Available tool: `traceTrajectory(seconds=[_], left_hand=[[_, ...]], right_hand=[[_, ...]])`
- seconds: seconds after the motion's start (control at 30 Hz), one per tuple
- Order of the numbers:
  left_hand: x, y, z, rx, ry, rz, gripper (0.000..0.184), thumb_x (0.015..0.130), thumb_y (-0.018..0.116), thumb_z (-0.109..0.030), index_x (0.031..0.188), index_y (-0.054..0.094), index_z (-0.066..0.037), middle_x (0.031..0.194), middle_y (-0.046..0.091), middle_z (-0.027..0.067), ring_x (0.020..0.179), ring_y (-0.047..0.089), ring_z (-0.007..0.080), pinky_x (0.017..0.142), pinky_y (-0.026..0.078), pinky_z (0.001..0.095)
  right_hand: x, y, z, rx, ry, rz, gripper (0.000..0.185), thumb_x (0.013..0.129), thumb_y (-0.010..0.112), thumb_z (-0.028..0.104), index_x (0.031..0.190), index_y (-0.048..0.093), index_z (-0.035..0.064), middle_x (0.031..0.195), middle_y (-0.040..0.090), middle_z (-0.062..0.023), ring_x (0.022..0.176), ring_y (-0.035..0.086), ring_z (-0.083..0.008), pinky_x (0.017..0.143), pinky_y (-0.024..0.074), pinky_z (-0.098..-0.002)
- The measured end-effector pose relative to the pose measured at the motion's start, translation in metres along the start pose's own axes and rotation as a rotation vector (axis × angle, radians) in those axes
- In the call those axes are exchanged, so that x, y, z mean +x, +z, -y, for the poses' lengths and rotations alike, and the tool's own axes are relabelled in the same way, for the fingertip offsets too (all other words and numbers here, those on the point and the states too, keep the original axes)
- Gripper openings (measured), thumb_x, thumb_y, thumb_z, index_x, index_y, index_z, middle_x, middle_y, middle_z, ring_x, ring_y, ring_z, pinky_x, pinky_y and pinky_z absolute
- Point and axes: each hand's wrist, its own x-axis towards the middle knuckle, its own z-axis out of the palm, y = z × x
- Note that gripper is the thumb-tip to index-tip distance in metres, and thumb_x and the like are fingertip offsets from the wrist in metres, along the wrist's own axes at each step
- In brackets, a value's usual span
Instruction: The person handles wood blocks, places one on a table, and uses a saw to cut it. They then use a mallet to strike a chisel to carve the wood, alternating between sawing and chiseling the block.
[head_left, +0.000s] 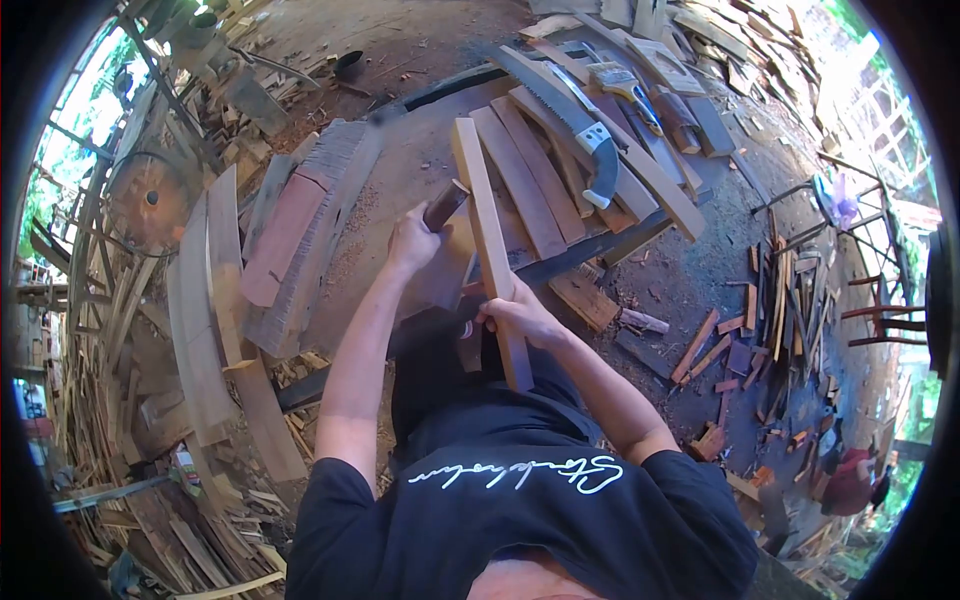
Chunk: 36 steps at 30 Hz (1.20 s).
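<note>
My left hand (pixel 414 240) is closed around a short dark wooden piece (pixel 446 205), whose upper end comes close to the long pale wooden bar. My right hand (pixel 518 312) grips that pale wooden bar (pixel 483 215) near its lower part. The bar slants from above the bench down to my lap. Beyond it, a curved handsaw (pixel 555 100) with a grey and dark handle lies on several planks. A wide brush (pixel 622 85) rests to the right of the saw.
Reddish planks (pixel 287 235) lie at the left of the low bench, beside long pale boards (pixel 200 320). A round disc (pixel 150 200) stands farther left. Wood offcuts (pixel 700 345) litter the ground at right, near chairs (pixel 885 312). A person (pixel 850 482) is partly visible at lower right.
</note>
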Motion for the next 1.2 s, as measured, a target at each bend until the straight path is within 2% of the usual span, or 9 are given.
traceTrajectory(seconds=[0.17,0.23,0.27,0.3,0.33,0.37,0.43,0.7,1.2], left_hand=[[0.003,-0.031,-0.038,-0.044,0.109,-0.133,0.032,0.076,0.079,-0.029,0.094,0.063,-0.007,0.081,0.069,0.014,0.08,0.069,0.0299,0.07,0.052,0.0416],[0.0,-0.05,-0.068,-0.398,0.082,-0.237,0.034,0.079,0.08,-0.032,0.083,0.059,-0.006,0.065,0.061,0.0052,0.06,0.062,0.017,0.055,0.048,0.032],[-0.002,-0.057,-0.08,-0.406,0.073,-0.24,0.034,0.079,0.08,-0.032,0.083,0.059,-0.006,0.065,0.061,0.0052,0.06,0.062,0.017,0.055,0.048,0.032],[-0.003,-0.063,-0.09,-0.648,0.13,-0.222,0.034,0.08,0.079,-0.033,0.079,0.057,-0.007,0.062,0.056,0.0012,0.055,0.056,0.0117,0.051,0.043,0.0272],[-0.004,-0.066,-0.099,-0.89,0.189,-0.205,0.035,0.081,0.079,-0.033,0.076,0.055,-0.009,0.059,0.051,-0.0027,0.05,0.049,0.0065,0.048,0.038,0.0223],[-0.004,-0.063,-0.107,-0.982,0.231,-0.211,0.029,0.086,0.074,-0.029,0.082,0.051,-0.011,0.06,0.05,-0.0025,0.05,0.048,0.0053,0.047,0.037,0.0202],[-0.002,-0.053,-0.118,-1.069,0.267,-0.235,0.029,0.087,0.073,-0.027,0.081,0.051,-0.01,0.06,0.05,-0.0018,0.05,0.048,0.0062,0.047,0.036,0.0204],[0.001,-0.015,-0.12,-1.207,0.315,-0.182,0.026,0.09,0.07,-0.02,0.079,0.048,-0.01,0.057,0.048,-0.0004,0.046,0.046,0.0079,0.046,0.038,0.0224],[0.007,-0.007,-0.11,-1.131,0.361,-0.062,0.023,0.09,0.068,-0.016,0.079,0.049,-0.009,0.058,0.05,-0.0002,0.047,0.049,0.0079,0.046,0.039,0.0224]], right_hand=[[-0.025,-0.022,0.018,-0.093,-0.057,-0.132,0.058,0.075,0.061,0.0,0.128,0.039,0.0018,0.107,0.06,-0.0125,0.075,0.059,-0.0134,0.062,0.0503,-0.0263],[-0.037,-0.036,0.027,-0.165,-0.092,-0.194,0.056,0.073,0.061,-0.003,0.125,0.041,0.0026,0.103,0.06,-0.0112,0.079,0.058,-0.0135,0.062,0.0496,-0.0256],[-0.043,-0.043,0.03,-0.185,-0.102,-0.22,0.055,0.072,0.061,-0.004,0.124,0.042,0.003,0.1,0.06,-0.0104,0.08,0.058,-0.0134,0.062,0.049,-0.0253],[-0.047,-0.048,0.033,-0.241,-0.137,-0.267,0.047,0.075,0.065,0.001,0.118,0.046,0.0038,0.09,0.059,-0.0066,0.074,0.057,-0.0111,0.061,0.0475,-0.0246],[-0.051,-0.049,0.037,-0.251,-0.13,-0.261,0.047,0.075,0.065,0.001,0.118,0.046,0.0038,0.09,0.059,-0.0066,0.074,0.057,-0.0111,0.061,0.0475,-0.0246],[-0.056,-0.049,0.042,-0.295,-0.118,-0.333,0.043,0.077,0.068,0.005,0.115,0.048,0.0044,0.085,0.058,-0.0048,0.071,0.056,-0.0099,0.06,0.0469,-0.0241],[-0.064,-0.041,0.053,-0.359,-0.126,-0.44,0.035,0.082,0.072,0.015,0.109,0.051,0.0056,0.076,0.056,-0.0004,0.062,0.054,-0.0075,0.059,0.0459,-0.0226],[-0.08,-0.032,0.052,-0.395,-0.13,-0.434,0.033,0.082,0.072,0.015,0.108,0.053,0.0048,0.078,0.057,-0.0001,0.068,0.055,-0.0076,0.063,0.0461,-0.0239],[-0.08,-0.031,0.052,-0.432,-0.166,-0.355,0.034,0.081,0.07,0.014,0.109,0.054,0.0041,0.08,0.057,0.0,0.072,0.055,-0.0085,0.069,0.046,-0.0263]])
